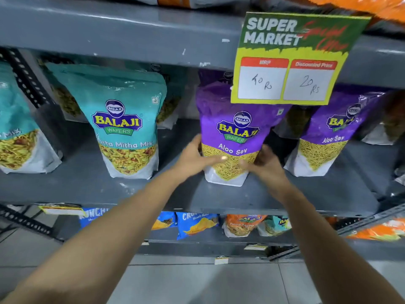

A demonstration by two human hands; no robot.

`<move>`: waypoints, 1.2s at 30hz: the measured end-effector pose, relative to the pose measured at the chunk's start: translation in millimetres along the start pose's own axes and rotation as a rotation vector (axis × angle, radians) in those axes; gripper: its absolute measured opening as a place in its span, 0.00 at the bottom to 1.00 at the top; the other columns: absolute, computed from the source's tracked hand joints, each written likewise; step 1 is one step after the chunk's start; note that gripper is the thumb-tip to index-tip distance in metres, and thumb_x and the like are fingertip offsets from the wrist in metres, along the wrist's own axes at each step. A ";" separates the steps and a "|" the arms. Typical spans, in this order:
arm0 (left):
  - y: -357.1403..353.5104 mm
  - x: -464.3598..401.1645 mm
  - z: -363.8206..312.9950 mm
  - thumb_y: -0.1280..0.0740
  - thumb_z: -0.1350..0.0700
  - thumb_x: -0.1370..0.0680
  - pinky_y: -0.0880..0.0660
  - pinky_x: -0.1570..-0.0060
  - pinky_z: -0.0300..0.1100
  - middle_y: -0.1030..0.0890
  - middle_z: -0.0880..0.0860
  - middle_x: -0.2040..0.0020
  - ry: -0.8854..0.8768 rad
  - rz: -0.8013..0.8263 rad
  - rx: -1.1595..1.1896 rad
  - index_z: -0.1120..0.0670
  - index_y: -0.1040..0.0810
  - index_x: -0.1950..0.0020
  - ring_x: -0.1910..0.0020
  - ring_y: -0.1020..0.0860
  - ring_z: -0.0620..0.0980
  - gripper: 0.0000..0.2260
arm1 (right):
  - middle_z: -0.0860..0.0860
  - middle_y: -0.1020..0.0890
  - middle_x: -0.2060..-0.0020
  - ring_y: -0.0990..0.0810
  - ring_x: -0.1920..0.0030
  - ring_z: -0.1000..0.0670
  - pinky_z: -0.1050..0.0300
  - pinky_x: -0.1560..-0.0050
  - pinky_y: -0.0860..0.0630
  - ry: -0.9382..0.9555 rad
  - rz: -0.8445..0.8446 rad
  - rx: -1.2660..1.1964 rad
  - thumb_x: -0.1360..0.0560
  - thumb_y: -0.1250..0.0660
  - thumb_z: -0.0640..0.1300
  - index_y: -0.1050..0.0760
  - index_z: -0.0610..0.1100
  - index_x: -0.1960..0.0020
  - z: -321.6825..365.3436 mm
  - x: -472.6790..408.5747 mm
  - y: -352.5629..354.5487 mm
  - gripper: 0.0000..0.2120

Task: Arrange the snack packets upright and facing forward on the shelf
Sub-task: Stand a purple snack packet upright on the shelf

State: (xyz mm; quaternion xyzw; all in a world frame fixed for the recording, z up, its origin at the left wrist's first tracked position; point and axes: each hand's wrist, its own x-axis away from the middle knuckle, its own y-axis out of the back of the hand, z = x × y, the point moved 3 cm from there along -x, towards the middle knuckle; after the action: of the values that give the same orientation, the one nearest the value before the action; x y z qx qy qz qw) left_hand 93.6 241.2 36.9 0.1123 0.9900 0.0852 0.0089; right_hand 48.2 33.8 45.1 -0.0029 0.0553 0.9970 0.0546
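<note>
A purple Aloo Sev packet (235, 130) stands upright, front outward, on the grey shelf (87, 185). My left hand (194, 156) grips its lower left side and my right hand (266, 164) grips its lower right side. To its right stands a second purple Aloo Sev packet (328, 137), upright and slightly tilted. On the left stands a teal Khatta Mitha Mix packet (126, 119), facing forward, and another teal packet (15, 132) shows at the far left edge. More packets stand behind these, partly hidden.
A green and yellow price sign (291, 60) hangs from the shelf above and covers the top of the held packet. A perforated metal upright (24, 77) stands at the left. Blue, orange and teal packets (197, 224) lie on the lower shelf. Grey floor tiles show below.
</note>
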 end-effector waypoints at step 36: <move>-91.3 70.5 -3.9 0.24 0.57 0.31 0.38 0.69 0.39 0.35 0.49 0.73 -0.258 -0.424 -0.225 0.57 0.37 0.69 0.71 0.38 0.45 0.21 | 0.50 0.19 0.59 0.21 0.59 0.57 0.54 0.51 0.26 0.117 -0.683 0.008 0.33 0.21 0.40 0.24 0.48 0.53 -38.4 47.5 173.7 0.15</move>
State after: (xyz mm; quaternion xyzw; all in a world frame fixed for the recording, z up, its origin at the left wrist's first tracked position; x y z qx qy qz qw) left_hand 4.6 168.7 25.3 -0.0893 0.9664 0.1757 0.1651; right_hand -18.0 -136.9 25.5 -0.0781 0.0582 0.9190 0.3821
